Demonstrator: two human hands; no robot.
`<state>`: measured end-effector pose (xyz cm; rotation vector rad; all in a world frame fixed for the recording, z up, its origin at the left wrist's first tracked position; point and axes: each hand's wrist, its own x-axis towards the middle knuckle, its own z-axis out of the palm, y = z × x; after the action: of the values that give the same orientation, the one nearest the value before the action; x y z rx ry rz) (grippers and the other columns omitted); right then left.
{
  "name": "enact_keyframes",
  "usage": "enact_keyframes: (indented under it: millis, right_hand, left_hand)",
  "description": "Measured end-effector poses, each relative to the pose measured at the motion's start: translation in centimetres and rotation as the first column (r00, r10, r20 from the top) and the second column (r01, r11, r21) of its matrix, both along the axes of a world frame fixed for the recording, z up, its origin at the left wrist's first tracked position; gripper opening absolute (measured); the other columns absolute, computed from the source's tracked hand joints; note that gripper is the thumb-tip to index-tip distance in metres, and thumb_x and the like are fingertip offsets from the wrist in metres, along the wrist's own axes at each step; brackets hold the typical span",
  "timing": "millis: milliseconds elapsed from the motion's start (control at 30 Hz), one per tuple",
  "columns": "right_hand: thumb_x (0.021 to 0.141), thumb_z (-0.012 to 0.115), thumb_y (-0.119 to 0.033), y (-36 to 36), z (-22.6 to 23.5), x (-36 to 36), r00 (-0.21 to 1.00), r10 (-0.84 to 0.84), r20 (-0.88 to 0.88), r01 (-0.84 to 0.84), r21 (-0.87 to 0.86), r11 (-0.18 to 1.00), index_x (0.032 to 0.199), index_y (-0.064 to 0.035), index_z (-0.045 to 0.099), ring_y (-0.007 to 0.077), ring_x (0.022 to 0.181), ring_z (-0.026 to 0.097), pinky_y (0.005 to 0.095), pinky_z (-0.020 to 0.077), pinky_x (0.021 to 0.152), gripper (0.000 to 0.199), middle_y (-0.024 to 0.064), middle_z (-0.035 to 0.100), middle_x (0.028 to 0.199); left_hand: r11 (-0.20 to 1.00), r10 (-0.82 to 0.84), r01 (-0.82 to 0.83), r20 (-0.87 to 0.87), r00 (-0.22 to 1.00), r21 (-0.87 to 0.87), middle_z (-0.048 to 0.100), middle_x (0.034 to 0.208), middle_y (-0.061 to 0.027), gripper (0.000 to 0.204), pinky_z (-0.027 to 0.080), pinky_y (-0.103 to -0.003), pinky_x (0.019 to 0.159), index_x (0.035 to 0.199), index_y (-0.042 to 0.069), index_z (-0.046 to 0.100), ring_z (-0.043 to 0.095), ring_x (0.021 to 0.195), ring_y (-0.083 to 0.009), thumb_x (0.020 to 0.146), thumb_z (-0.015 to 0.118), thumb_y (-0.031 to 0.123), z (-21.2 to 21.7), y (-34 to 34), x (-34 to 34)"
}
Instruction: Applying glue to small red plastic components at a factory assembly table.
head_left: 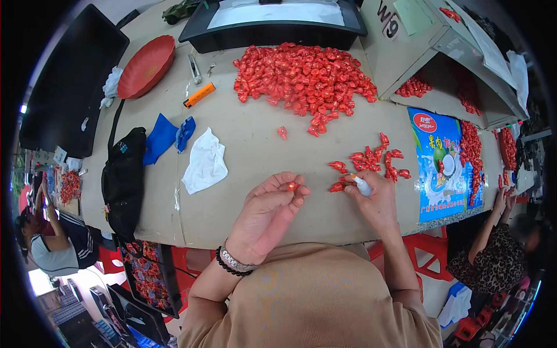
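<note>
Hands [267, 211] near table edge [290, 242]

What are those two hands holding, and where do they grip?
The left hand pinches a small red piece at its fingertips. The right hand grips a small white bottle around its body.

- A cardboard-covered table [261, 151] is seen.
- A large heap of red pieces [304, 75] lies at twelve o'clock.
- A white cloth [204, 162], blue cloth [159, 138] and black bag [123, 180] lie at nine o'clock.
- A red bowl [145, 66] sits at ten o'clock.
</note>
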<state>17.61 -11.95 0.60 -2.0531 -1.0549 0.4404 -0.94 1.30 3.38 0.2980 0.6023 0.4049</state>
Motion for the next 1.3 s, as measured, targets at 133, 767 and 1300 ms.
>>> enact_keyframes:
  millis: [133,767,1300]
  right_hand:
    - [0.072,0.07,0.0,0.2,1.5,0.3,0.962,-0.056,-0.267,0.062,0.013,0.998,0.09,-0.0016,0.065,0.0167,0.068,0.06,0.0292,0.0479,0.064,0.018,0.0086,0.063,0.076]
    - [0.082,0.063,-0.002,1.6,3.3,-0.8,0.948,0.281,-0.148,-0.234,0.272,0.934,0.115,0.0015,0.052,0.0196,0.096,0.06,0.0289,0.0521,0.08,0.035,0.0094,0.051,0.107]
    - [0.082,0.068,-0.005,1.3,2.8,-1.9,0.859,0.335,-0.387,0.043,0.706,0.707,0.099,-0.0007,0.053,0.0254,0.094,0.063,0.0302,0.0526,0.077,0.022,0.0193,0.061,0.104]
  left_hand:
    - [0.997,-0.066,0.062,0.085,0.994,0.048,0.06,0.107,-0.011,0.018,0.047,-0.025,0.077,0.109,0.0,0.056,0.057,0.086,-0.0172,0.09,0.054,0.002,-0.9,0.0,-0.1]
    - [0.999,0.016,0.005,0.414,0.91,-0.05,0.059,0.107,-0.0087,0.032,0.045,-0.026,0.075,0.117,0.004,0.058,0.053,0.084,-0.0155,0.086,0.063,0.005,-4.1,-0.4,0.3]
    - [0.993,-0.015,0.059,0.386,0.922,-0.101,0.059,0.09,-0.0034,0.028,0.035,-0.022,0.056,0.117,0.012,0.052,0.039,0.065,-0.0092,0.098,0.045,0.032,-4.3,-1.2,0.8]
